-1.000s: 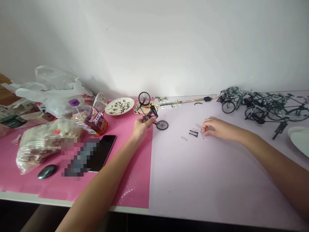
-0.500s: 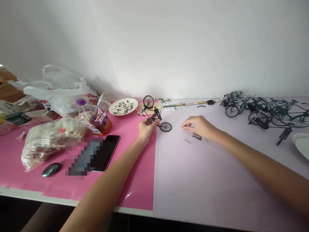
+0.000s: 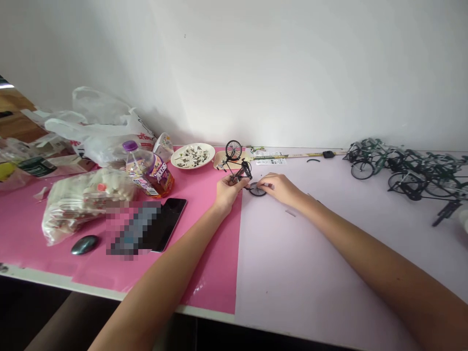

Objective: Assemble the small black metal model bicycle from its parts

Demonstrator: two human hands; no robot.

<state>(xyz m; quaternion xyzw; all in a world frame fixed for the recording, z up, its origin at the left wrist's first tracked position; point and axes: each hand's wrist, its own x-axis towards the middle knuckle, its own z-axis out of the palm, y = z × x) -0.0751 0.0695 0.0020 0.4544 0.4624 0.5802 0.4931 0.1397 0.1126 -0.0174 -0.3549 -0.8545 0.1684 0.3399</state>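
Observation:
My left hand is closed around the middle of a black model bicycle, holding it tilted above the seam between the pink and pale sheets. One spoked wheel points up, while the other wheel is low on the right. My right hand is at that lower wheel with thumb and fingers pinched together; whether they grip the rim or a tiny part is too small to tell. A thin small strip lies on the pale sheet below my right wrist.
Several model bicycles crowd the right side. Behind my hands are a plate of small parts, a printed paper strip and a curved black piece. To the left stand a drink bottle, bagged parts, a phone and a mouse.
My right hand has moved left from the pale sheet to the bicycle's lower wheel. My left hand keeps its hold on the bicycle. The view has shifted slightly.

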